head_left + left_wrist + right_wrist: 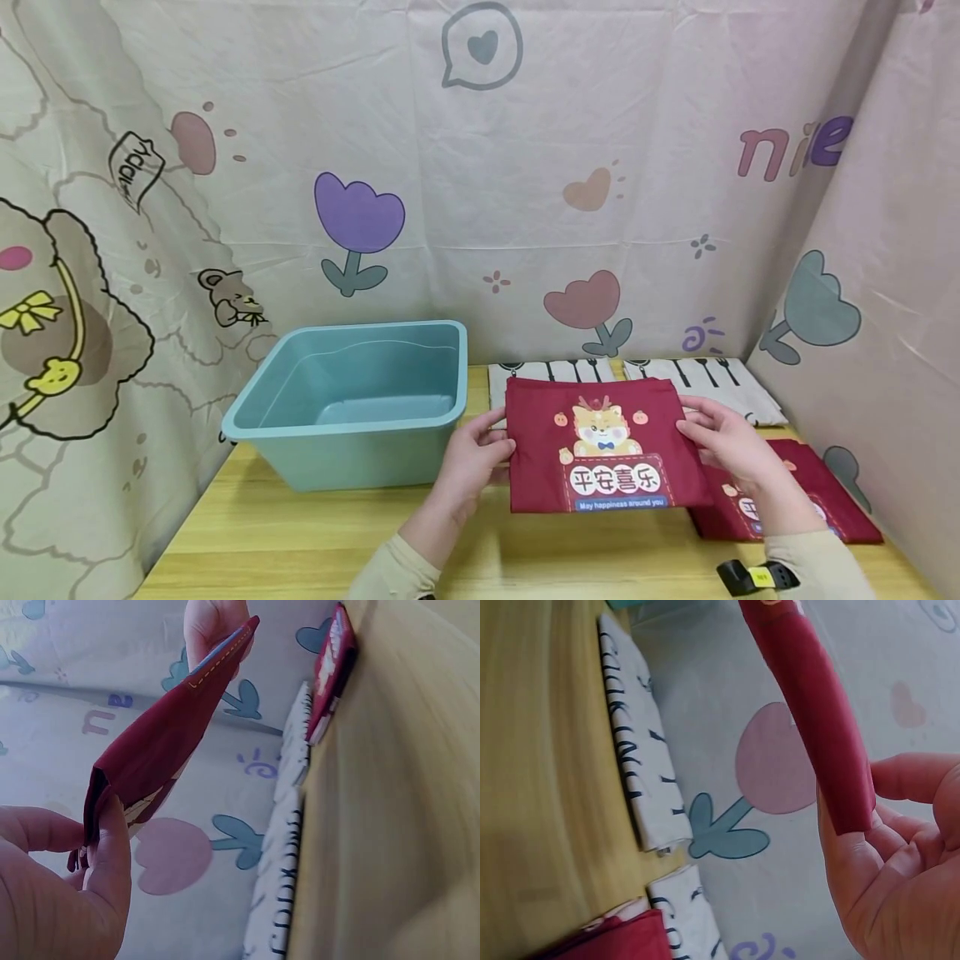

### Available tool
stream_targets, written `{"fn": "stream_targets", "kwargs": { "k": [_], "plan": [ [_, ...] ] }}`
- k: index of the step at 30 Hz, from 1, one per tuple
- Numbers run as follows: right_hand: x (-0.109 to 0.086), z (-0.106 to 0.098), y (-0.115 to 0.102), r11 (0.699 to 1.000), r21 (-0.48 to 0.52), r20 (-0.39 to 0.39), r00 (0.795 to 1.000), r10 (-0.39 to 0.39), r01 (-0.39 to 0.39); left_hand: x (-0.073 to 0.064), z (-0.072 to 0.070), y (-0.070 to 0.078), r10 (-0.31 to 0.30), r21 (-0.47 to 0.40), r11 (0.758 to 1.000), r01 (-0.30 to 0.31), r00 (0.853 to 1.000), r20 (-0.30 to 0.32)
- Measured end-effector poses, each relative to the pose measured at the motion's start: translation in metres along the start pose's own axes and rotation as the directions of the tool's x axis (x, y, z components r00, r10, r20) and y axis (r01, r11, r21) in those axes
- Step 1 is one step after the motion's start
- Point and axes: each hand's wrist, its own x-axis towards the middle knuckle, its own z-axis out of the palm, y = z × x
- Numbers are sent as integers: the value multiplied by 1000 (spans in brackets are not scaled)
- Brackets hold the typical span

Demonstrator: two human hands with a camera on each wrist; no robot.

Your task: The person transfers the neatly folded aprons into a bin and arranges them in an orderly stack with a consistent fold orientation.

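Observation:
A folded red cloth (540, 467) with a cartoon dog and Chinese lettering is held up above the wooden table. My left hand (472, 454) pinches its left edge, and my right hand (723, 437) grips the opposite edge. In the left wrist view, thumb and fingers of the left hand (60, 892) close on the layered edge of the cloth (146, 746). From the right wrist view, the right hand (907, 855) has the cloth's folded end (832, 750) between thumb and fingers. Another folded red cloth (840, 500) lies under and beyond my right forearm.
A teal plastic tub (352, 458) stands on the table (300, 542) to the left, nothing visible inside it. Two folded white cloths with dark utensil prints, one left (525, 372) and one right (697, 387), lie at the back against a patterned curtain (465, 167).

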Motion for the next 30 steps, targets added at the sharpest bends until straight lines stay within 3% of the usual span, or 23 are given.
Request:
{"fn": "stream_targets", "kwargs": {
  "k": [7,14,20,30],
  "plan": [
    [1,-6,-18,998,-9,9,998,-69,69,-3,1,24,35,-44,998,-34,999,18],
    [4,-4,-34,992,6,-1,992,-123,123,-3,-5,42,74,-2,997,-73,997,29],
    [9,5,-48,984,10,-8,984,-178,178,-3,-19,56,101,52,993,-102,995,9],
    [20,31,-74,980,32,-7,980,-199,199,-1,-49,79,130,106,987,-123,990,-63]
  ]
}}
